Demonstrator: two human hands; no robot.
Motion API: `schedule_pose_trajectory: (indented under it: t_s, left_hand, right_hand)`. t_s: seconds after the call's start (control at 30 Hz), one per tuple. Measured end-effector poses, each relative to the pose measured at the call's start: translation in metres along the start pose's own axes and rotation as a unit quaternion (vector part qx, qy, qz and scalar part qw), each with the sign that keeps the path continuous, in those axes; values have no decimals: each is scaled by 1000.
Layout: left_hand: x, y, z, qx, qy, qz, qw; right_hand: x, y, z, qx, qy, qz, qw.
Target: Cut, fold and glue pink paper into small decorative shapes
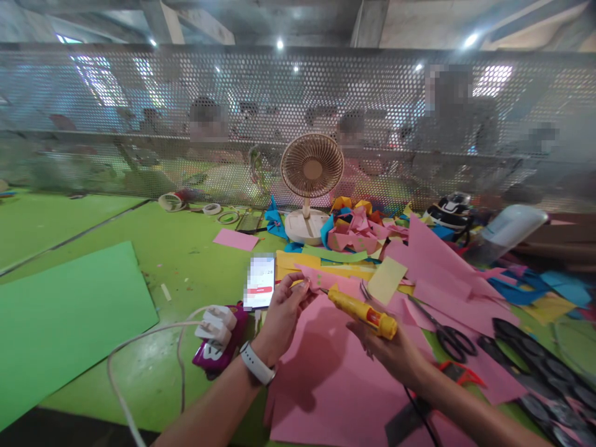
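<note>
My left hand [289, 307], with a white wristband [257, 364], pinches the edge of a narrow pink paper strip [333, 277]. In my right hand [388, 354] is a yellow glue gun [365, 313] with a red switch and a black cord. Its nozzle points left and is close to the fingertips of my left hand; whether it touches the paper cannot be made out. Beneath both hands lies a large pink sheet [335, 397]. Right of the glue gun, a pale yellow paper piece [386, 280] rests on other scraps.
A lit phone [261, 282] and a purple power strip with white plugs [216, 335] lie on the left. Large scissors [449, 341] and black shears [535, 360] are at right. Behind stand a fan [311, 171], folded paper pieces [356, 230] and a perforated screen [139, 155]. A green sheet [79, 316] lies far left.
</note>
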State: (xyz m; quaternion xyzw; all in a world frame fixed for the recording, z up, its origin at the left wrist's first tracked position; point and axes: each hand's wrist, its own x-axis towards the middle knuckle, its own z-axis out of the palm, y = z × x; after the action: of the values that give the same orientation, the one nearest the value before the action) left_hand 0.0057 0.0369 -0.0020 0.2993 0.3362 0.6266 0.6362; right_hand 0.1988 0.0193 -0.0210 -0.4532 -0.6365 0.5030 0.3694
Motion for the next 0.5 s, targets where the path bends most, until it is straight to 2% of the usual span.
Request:
schedule_pose_trajectory:
  t_s: [0.13, 0.27, 0.4, 0.47, 0.5]
  left_hand:
    - [0, -1, -1, -1, -4, 3, 1000]
    - [4, -3, -6, -9, 4, 19, 1000]
    - [10, -3, -10, -41, 31, 31, 998]
    - [12, -1, -11, -55, 49, 38, 997]
    - [13, 0, -11, -63, 59, 41, 995]
  right_hand:
    - [-1, -1, -1, -39, 1, -14, 999]
    - [-5, -10, -10, -174, 23, -82, 981]
    - [-20, -16, -39, -319, 94, -162, 929]
    - [-34, -9, -65, -399, 142, -154, 893]
    - [-43, -2, -80, -440, 171, -126, 873]
